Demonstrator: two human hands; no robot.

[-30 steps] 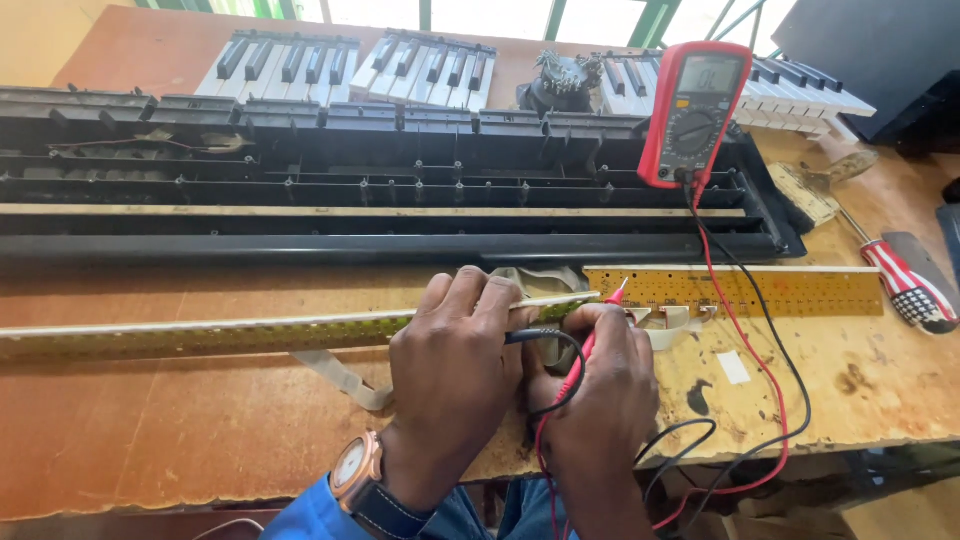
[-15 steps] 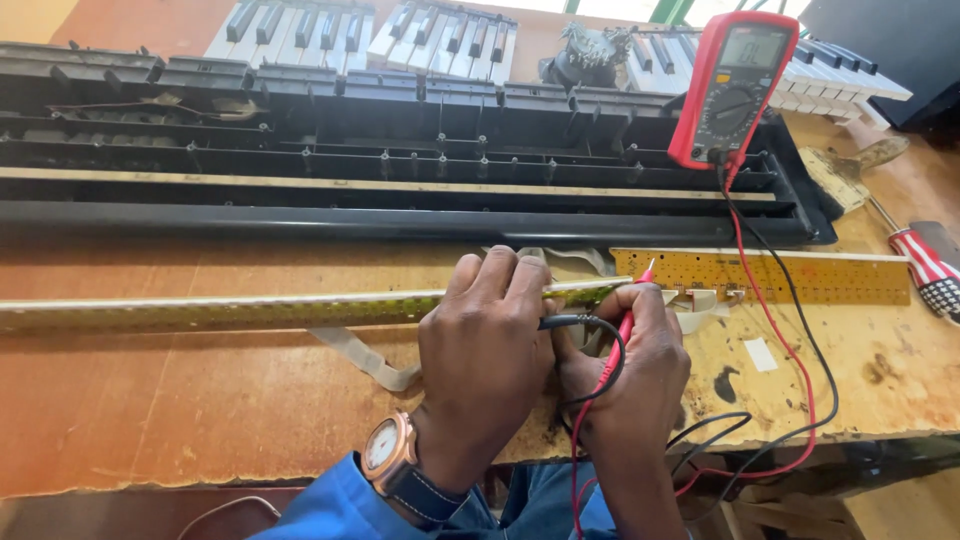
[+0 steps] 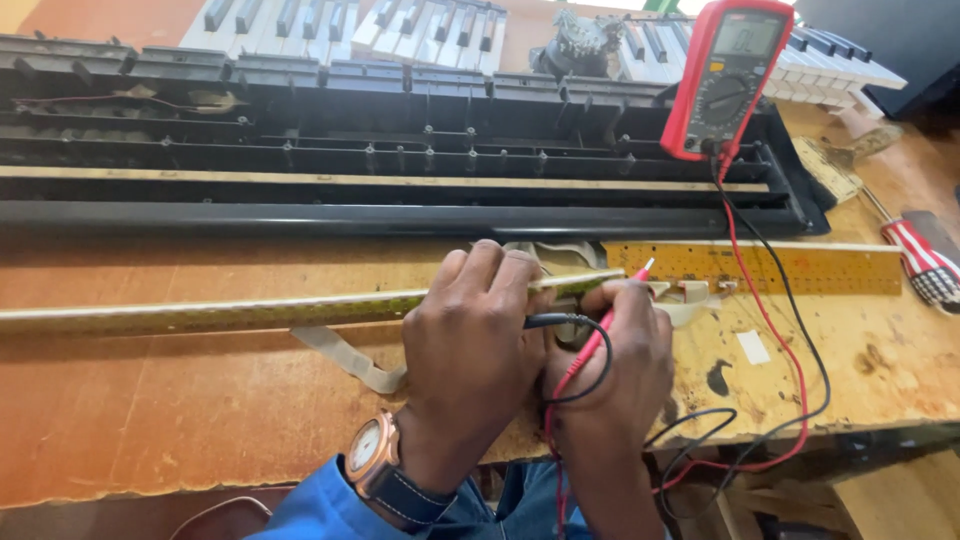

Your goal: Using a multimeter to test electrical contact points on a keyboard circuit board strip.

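Note:
My left hand (image 3: 478,345), with a watch on its wrist, holds the black test probe (image 3: 552,321) and rests on a long narrow green circuit strip (image 3: 230,312) lying on the wooden bench. My right hand (image 3: 622,372) holds the red test probe (image 3: 610,325), its tip pointing up and to the right onto the strip's right end. Red and black leads run from the probes to a red multimeter (image 3: 724,78) leaning on the black keyboard chassis (image 3: 400,180). A second, yellow circuit strip (image 3: 780,268) lies to the right of my hands.
Loose banks of white and black piano keys (image 3: 350,30) lie behind the chassis. A pale ribbon cable (image 3: 345,355) curls under the green strip. A screwdriver with a red-and-white handle (image 3: 922,262) lies at the right edge. The bench front edge is worn and chipped.
The view has shifted a little and my hands sit lower in it. Both hands stay on the strip with the probes in the same place.

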